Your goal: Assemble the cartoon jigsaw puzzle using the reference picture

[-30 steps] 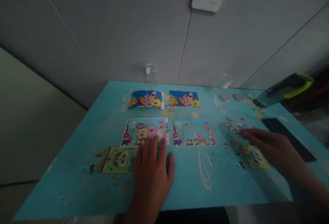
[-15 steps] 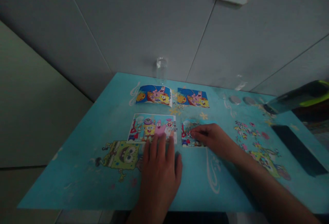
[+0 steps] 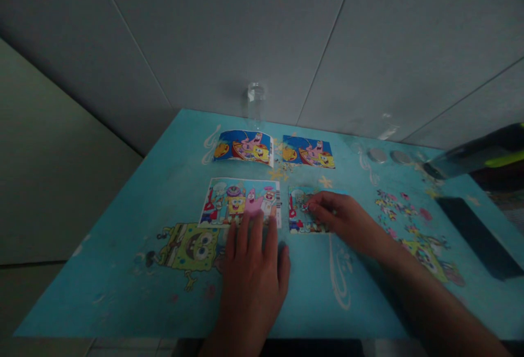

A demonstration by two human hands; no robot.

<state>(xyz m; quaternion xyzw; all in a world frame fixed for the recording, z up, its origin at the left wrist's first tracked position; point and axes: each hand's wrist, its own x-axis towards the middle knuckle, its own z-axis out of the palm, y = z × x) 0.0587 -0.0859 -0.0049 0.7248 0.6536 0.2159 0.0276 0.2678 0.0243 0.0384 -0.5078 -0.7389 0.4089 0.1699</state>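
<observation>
My left hand (image 3: 256, 269) lies flat with its fingers spread, the fingertips on the lower edge of a printed cartoon picture card (image 3: 223, 201). To its right is a partly assembled jigsaw puzzle (image 3: 295, 220) with matching figures. Over this puzzle, my right hand (image 3: 338, 215) pinches a small puzzle piece (image 3: 307, 206) between thumb and fingers; much of the piece is hidden. The right hand also covers the puzzle's right part. Small loose puzzle pieces (image 3: 387, 204) appear scattered to the right of this hand.
Behind stand a curved blue picture card (image 3: 241, 147) and a matching blue picture (image 3: 309, 152). A clear plastic tube (image 3: 254, 106) stands by the wall. Two round lids (image 3: 377, 155), a dark bottle (image 3: 466, 152) and a dark flat strip (image 3: 478, 237) are on the right of the patterned table (image 3: 123, 204).
The camera view has tilted down slightly. My right hand stays over the puzzle with the piece, its fingers shifted a little. My left hand rests in the same place on the card.
</observation>
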